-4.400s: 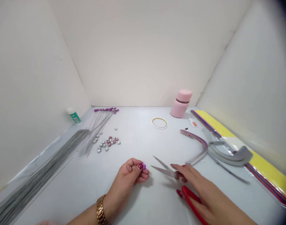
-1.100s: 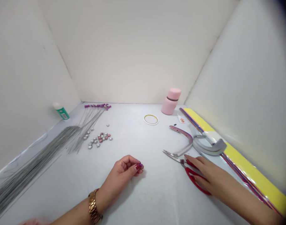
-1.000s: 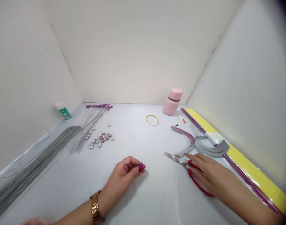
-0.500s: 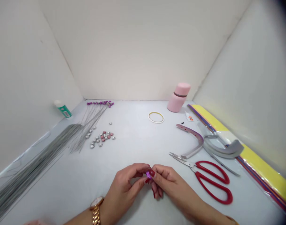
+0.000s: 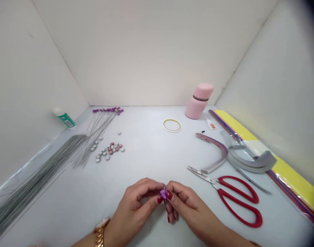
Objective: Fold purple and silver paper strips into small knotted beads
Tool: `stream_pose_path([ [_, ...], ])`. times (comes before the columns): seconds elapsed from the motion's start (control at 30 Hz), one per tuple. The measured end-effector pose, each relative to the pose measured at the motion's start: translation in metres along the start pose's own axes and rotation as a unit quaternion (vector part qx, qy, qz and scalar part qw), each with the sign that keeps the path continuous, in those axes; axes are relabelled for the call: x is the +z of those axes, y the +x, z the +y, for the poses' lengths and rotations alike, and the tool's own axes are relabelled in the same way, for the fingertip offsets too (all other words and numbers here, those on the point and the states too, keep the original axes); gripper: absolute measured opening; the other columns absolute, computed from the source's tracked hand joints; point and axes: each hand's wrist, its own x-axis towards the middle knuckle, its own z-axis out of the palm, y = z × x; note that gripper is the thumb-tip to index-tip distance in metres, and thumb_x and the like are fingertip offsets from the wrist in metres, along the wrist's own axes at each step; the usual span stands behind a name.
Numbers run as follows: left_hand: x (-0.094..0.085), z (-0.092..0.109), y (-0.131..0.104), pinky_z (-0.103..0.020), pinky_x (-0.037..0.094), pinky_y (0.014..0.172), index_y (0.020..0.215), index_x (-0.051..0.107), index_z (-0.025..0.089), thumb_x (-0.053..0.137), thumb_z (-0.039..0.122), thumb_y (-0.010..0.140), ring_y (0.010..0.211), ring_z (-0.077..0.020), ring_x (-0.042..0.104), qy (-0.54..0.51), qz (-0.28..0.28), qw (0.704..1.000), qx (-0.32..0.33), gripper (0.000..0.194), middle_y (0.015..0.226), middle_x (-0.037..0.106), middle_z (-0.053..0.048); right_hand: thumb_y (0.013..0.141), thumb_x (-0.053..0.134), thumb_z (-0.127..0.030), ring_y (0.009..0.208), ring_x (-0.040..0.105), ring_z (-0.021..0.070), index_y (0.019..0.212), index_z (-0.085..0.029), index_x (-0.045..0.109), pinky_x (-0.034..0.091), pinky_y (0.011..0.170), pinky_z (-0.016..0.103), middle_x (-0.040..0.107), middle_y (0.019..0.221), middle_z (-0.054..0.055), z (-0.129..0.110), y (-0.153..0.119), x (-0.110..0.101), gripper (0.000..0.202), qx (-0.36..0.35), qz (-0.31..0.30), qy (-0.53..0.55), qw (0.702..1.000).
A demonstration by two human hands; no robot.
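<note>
Between my fingertips, low in the middle of the view, is a small purple folded paper star (image 5: 163,194). My left hand (image 5: 140,204) pinches it from the left with thumb and forefinger. From the other side my right hand (image 5: 185,202) grips it too, its thumb lying over the star's edge. The fingers partly cover the star. Red-handled scissors (image 5: 230,195) lie to the right of my right hand, their blades pointing left. Beyond my left hand, several small silver and pink stars (image 5: 113,149) rest in a loose heap.
Grey wires (image 5: 41,178) are bundled at the left, near purple stars (image 5: 107,109) on stems. A glue stick (image 5: 65,118) stands behind. Further right are a tape roll (image 5: 172,126), pink flask (image 5: 199,101), paper strips (image 5: 218,147), glue tube (image 5: 211,125) and packs of coloured paper (image 5: 249,140).
Both hands still hold the purple star, which has turned slightly as my left thumb moved up against it. The whole view has shifted a little with my head.
</note>
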Motion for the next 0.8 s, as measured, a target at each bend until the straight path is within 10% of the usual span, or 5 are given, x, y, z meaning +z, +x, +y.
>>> stream_pose_path([
  [0.8,0.006,0.006,-0.013,-0.023,0.041,0.069,0.089,0.058,0.02,0.046,0.012,0.082,0.073,-0.0163,0.057,0.136,0.009,0.986,0.091,0.016,0.077,0.063,-0.006,0.083,0.043,-0.048,0.035,0.034,0.0031,0.065,-0.019,0.036,0.025,0.038,0.017,0.035,0.051,-0.009,0.003,-0.003,0.024,0.036,0.004,0.014,0.13,0.991],
])
